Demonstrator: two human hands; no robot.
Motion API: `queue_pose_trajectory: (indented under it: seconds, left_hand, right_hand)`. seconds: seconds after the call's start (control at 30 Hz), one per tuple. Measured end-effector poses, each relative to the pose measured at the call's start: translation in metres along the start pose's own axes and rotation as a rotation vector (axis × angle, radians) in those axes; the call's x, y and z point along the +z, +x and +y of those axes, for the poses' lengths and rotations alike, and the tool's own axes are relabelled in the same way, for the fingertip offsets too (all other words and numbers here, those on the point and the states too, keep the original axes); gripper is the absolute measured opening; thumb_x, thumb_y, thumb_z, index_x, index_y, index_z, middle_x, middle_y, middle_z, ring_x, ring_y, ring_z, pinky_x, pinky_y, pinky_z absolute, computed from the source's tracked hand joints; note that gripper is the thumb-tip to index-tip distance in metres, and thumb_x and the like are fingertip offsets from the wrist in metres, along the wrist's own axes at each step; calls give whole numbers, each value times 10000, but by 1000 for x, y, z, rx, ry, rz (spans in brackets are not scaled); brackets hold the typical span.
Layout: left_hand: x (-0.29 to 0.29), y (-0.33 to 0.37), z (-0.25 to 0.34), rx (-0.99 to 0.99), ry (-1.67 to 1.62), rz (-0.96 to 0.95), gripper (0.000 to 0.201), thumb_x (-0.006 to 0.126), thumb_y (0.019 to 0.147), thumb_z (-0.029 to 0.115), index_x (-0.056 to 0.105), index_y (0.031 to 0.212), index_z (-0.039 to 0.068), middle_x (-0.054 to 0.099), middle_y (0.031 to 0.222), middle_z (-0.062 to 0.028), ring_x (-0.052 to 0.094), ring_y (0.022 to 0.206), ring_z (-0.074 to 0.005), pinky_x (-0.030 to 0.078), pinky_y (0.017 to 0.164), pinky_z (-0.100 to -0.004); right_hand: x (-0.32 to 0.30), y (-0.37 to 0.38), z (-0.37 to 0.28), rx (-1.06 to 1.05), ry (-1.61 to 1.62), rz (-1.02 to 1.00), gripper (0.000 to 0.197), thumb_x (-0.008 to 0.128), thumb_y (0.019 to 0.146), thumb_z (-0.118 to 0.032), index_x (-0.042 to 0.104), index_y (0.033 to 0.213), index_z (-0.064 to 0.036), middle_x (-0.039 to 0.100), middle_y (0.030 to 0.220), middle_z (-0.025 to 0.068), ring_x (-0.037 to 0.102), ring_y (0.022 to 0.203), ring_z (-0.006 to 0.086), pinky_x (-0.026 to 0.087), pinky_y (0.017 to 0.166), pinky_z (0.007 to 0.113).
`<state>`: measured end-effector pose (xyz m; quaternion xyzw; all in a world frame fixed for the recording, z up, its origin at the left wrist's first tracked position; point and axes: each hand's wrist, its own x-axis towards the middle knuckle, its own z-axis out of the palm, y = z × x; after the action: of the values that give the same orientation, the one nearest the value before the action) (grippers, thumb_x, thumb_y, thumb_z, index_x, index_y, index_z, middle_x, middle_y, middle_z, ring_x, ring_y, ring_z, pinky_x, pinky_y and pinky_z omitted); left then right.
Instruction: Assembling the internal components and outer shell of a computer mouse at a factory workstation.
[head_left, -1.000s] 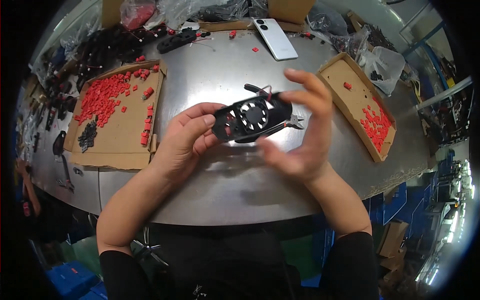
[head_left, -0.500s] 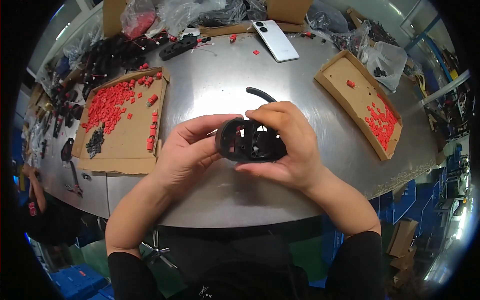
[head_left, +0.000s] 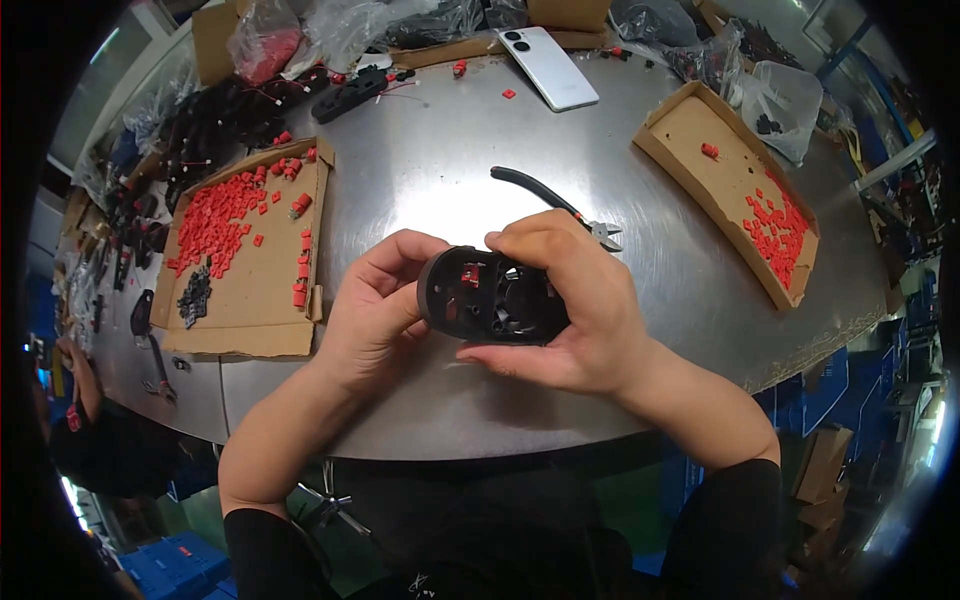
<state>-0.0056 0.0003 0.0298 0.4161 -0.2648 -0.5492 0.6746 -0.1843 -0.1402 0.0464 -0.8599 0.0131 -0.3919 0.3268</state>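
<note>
Black plastic housing: a hollow, elongated shell with rounded ends [head_left: 455, 322], held above the table at the centre of the frame, its cavity facing the camera.
Change: a second ago the right hand was clear of the shell; now both hands have it, and it is tipped further than half a second ago, showing more of its inside.
Meaning: the work seems to have settled into steady two-handed handling, with the interior turned up to view.
Left hand: the bare left hand [head_left: 372, 318] grasps the shell's left end, fingers curled round it.
Right hand: the bare right hand [head_left: 590, 300] grips the right end, thumb along the lower edge, fingers over the top.
Cavity: smooth, dark walls, a small glossy red part [head_left: 471, 273] near the upper edge.
Pliers: black-handled, silver-headed cutting pliers [head_left: 545, 189], lying just beyond the right hand.
Table: brushed, shiny grey steel [head_left: 420, 160].
Trays: a shallow brown cardboard tray [head_left: 270, 322] at left, with red plastic bits [head_left: 215, 228] heaped inside; a narrower cardboard tray [head_left: 692, 137] slants at upper right.
</note>
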Motion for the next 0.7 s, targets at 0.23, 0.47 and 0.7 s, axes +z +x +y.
queue_pose_trajectory:
  seconds: [0.23,0.47,0.7]
  left_hand:
    - [-8,4,0,85,105,-130,244,789,926,112,638,1112,63,704,1149,-74,670,1024,-129,547,890,-285]
    - [-1,1,-2,171,62,-127,253,813,904,120,616,1059,87,691,1206,-108,669,1052,-150,548,889,-291]
    - [-13,2,-4,104,49,-171,262,820,902,144,601,1042,107,691,1221,-109,674,1040,-149,546,824,-261]
  right_hand:
    - [-1,-2,-6,33,26,-24,739,991,643,-265,617,1217,11,697,1038,169,711,917,300,572,800,361]
    - [-1,-3,-7,46,54,-14,723,989,647,-254,605,1202,7,690,1038,165,708,922,301,571,796,361]
    - [4,-6,-7,78,100,-22,706,985,656,-237,602,1201,-1,692,1040,158,714,915,294,571,779,358]
